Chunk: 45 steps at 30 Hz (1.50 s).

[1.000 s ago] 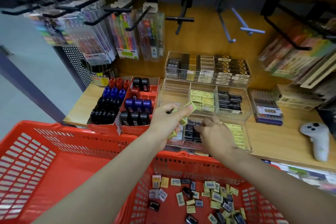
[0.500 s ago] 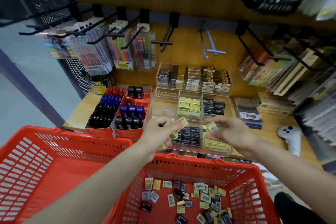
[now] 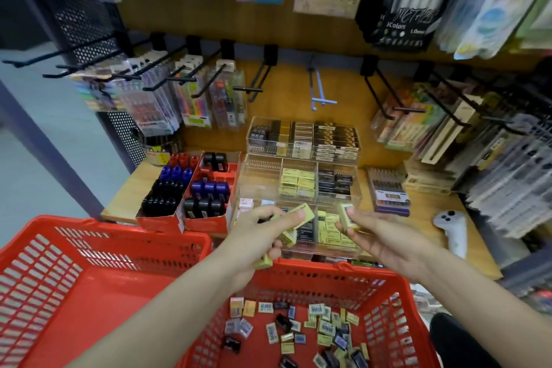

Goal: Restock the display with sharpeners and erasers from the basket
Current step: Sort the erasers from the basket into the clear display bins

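Note:
My left hand [image 3: 263, 233] grips several yellow erasers [image 3: 304, 215] above the front of the clear tiered display [image 3: 301, 182]. My right hand [image 3: 370, 233] pinches one yellow eraser [image 3: 346, 215] over the display's front right compartment, which holds a row of yellow erasers [image 3: 331, 230]. The middle tier holds yellow and black erasers; the back tier holds dark boxed ones. A red basket [image 3: 298, 275] below my arms holds several loose erasers and sharpeners [image 3: 307, 326].
Two red cartons of black, blue and red sharpeners [image 3: 194, 188] stand left of the display. A second red basket [image 3: 74, 278] sits at the left. A white controller [image 3: 451, 227] and pen boxes [image 3: 388, 194] lie on the shelf at the right. Hooks with pen packs [image 3: 167, 98] hang above.
My right hand has lifted out of the front black-eraser compartment, taken a yellow eraser and moved right over the yellow row. The camera has tilted upward.

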### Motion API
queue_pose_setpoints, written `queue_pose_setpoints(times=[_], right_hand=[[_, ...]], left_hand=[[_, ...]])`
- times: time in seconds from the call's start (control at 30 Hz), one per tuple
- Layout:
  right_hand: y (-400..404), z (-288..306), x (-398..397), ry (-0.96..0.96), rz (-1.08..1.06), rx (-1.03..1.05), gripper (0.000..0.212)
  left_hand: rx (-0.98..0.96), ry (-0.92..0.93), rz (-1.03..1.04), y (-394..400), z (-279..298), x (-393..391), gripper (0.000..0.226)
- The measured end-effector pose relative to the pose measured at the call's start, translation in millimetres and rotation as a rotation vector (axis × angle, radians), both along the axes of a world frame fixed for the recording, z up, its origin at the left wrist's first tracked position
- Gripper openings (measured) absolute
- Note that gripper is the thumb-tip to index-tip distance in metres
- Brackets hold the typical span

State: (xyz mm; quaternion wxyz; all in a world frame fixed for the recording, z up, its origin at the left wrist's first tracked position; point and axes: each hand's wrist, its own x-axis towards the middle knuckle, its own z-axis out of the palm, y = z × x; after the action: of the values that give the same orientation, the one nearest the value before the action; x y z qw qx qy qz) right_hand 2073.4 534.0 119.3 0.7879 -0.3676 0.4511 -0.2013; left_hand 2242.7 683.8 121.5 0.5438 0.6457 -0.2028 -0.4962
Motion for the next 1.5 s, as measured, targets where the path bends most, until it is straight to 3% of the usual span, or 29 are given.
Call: queue_pose_setpoints(times=[0.17, 0.27, 0.3, 0.4, 0.47, 0.67, 0.73, 0.83, 0.93, 1.27, 1.5], right_hand=[[-27, -10, 31, -0.007, -0.093, 0.065, 0.027], [-43, -14, 67, 0.079, -0.062, -0.057, 0.027], [-46, -14, 79, 0.175, -0.002, -0.212, 0.029], [-58, -18, 114, 0.64, 0.253, -0.954, 0.034], [-67, -26, 137, 0.792, 0.319, -1.197, 0.036], [-85, -62, 169, 1.011, 0.448, -1.145, 0.045], [-87, -67, 164, 1.003, 0.437, -1.164, 0.044], [-87, -73, 153, 0.994, 0.446, -1.377, 0.022], [-84, -82, 146, 0.955, 0.6, -1.534, 0.021], [-84, -83, 155, 0.967, 0.737, -1.547, 0.053], [-84, -89, 162, 0.9, 0.672, -1.565, 0.043]], left_hand=[[0.002, 0.011, 0.067, -13, -9, 29, 0.035], [0.02, -0.04, 0.119, -21, -19, 51, 0.031], [0.027, -0.057, 0.141, -23, -22, 58, 0.031], [0.032, -0.057, 0.192, -27, -29, 74, 0.035], [0.022, -0.055, 0.196, -28, -32, 80, 0.034], [0.024, -0.02, 0.2, -28, -42, 90, 0.037], [0.022, -0.023, 0.186, -28, -43, 90, 0.038], [0.025, -0.024, 0.164, -26, -44, 90, 0.038], [0.035, -0.008, 0.158, -23, -46, 91, 0.036], [0.067, -0.013, 0.149, -20, -44, 90, 0.035], [0.073, -0.013, 0.101, -18, -41, 84, 0.035]])
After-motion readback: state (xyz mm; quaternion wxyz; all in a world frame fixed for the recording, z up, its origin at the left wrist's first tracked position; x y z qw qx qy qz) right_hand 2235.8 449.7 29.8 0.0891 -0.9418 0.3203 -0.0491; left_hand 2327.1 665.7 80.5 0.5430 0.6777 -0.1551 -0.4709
